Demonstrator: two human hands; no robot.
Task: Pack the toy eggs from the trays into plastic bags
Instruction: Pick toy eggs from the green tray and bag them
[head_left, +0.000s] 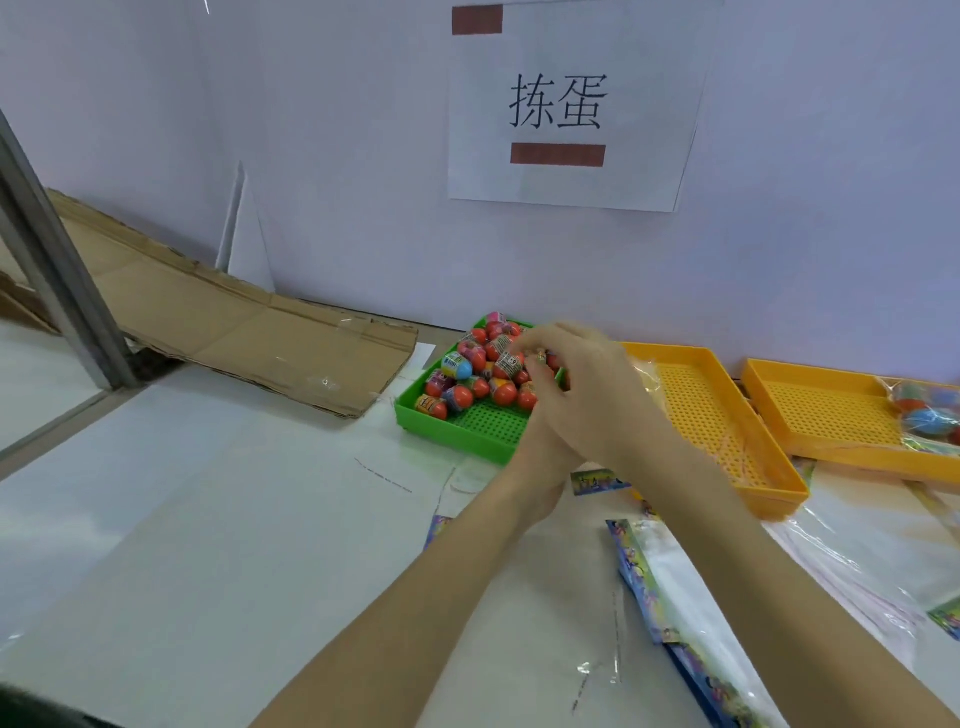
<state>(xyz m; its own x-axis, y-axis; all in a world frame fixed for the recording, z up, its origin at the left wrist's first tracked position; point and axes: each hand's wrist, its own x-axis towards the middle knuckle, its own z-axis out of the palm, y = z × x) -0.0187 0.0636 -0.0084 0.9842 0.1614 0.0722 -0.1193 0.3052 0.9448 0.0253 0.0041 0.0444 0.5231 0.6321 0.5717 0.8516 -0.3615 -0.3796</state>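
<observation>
Both hands reach over the green tray (470, 434), where most toy eggs (480, 374) still sit heaped; the right hand (582, 384) has curled fingers picking among them, though its grip is unclear, and the left hand (540, 441) is mostly hidden beneath. A few eggs lie bagged in the far orange tray (831, 415), while flat plastic bags (670, 587) wait on the surface. The wall sign (566, 104) reads 拣蛋.

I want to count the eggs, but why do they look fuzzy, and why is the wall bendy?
Head view: the toy eggs in the green tray look soft and slightly blurred, as does the right hand; the wide-angle lens curves the wall's base; the plastic bags catch pale glare.
</observation>
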